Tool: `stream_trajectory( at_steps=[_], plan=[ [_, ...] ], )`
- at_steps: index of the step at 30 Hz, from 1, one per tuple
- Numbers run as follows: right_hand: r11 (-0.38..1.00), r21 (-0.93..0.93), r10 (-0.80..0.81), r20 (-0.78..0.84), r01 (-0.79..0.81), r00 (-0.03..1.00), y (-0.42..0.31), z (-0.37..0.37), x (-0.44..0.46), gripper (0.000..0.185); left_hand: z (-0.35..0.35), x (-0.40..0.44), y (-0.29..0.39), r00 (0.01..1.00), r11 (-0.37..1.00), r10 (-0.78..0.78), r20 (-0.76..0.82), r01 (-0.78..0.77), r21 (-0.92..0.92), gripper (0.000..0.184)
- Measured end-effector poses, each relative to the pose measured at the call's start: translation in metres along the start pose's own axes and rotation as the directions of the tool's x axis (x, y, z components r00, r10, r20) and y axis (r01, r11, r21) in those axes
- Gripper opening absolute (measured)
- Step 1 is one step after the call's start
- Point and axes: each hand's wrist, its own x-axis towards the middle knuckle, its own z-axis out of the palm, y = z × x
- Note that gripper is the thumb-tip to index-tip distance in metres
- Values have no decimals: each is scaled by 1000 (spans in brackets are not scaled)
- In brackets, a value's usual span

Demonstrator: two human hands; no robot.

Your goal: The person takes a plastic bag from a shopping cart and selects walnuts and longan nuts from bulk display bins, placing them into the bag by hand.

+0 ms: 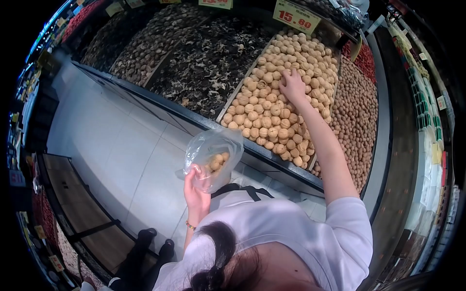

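Observation:
My left hand (196, 188) is closed on the edge of a clear plastic bag (229, 140). The bag's mouth gapes upward, and several walnuts (216, 161) lie inside it. My right hand (293, 87) reaches over a sloping bin of pale, round walnuts (264, 106). Its bent fingers are apart, with their tips down among the nuts in the upper part of the heap. No nut shows between these fingers, and the palm side is hidden.
Left of the walnuts lies dark dried fungus (204, 63); to the right are smaller brown nuts (357, 106). A price sign (296, 17) stands behind the heap. The bin's dark front rail (281, 164) borders the tiled floor (141, 145). Another person's legs (150, 252) are at lower left.

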Motion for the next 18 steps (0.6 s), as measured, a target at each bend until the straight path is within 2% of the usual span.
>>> stream_trajectory(
  at_steps=[4,7,8,12,15,16,18],
  plan=[
    [998,35,-54,-73,57,996,6,8,0,26,4,0,0,999,1000,-16,-30,17,11,12],
    [991,129,-29,-109,43,994,7,4,-1,25,6,2,0,998,999,-21,-53,23,39,12],
    [985,170,-10,-141,34,990,6,1,-1,24,7,1,0,999,999,-29,-39,31,40,12],
    [951,277,173,-94,-141,981,5,-2,0,21,12,2,1,998,997,-50,-48,53,65,12],
    [877,445,287,-178,-183,941,3,-8,3,22,14,3,1,997,995,-58,-44,61,76,12],
    [876,430,314,-170,-217,934,5,-6,4,25,13,3,0,997,995,-65,-31,67,77,12],
    [873,450,298,-194,-185,935,6,-2,3,27,12,5,-1,997,994,-78,-5,78,79,12]
  ],
)
